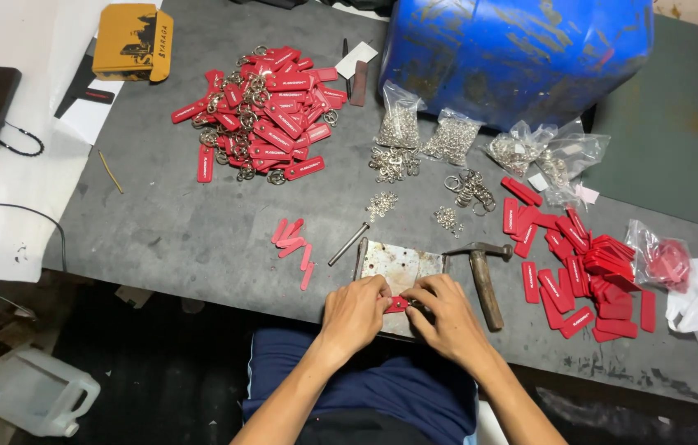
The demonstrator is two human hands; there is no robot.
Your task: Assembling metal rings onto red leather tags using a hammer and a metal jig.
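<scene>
Both hands work at the near edge of the dark grey counter [168,231]. Left hand [354,313] and right hand [446,317] meet fingertip to fingertip, fingers closed in a pinch on one small red tag [396,305], flat, oblong, rubbery-looking. The tag lies over the near part of a worn square metal plate [398,265], scuffed and blotchy, just beyond the fingers.

Right of the fingers, touching the plate's edge: a hammer [483,276], dull steel head, dark wooden handle. Left of the plate, a thin steel punch [350,244] lies slanted, and past it a few loose red strips [293,239].

Farther right, a spread pile of plain red tags [579,272], some stacked. Beyond the fingers: loose split rings [470,189], small chain bits, clear plastic bags of metal hardware [450,136], then a scratched blue drum [513,49]. Far left beyond, a heap of finished red key fobs [262,111] with rings.

Open counter lies left of the left hand, a broad bare grey patch. Right side crowded; little room between hammer and tag pile.
</scene>
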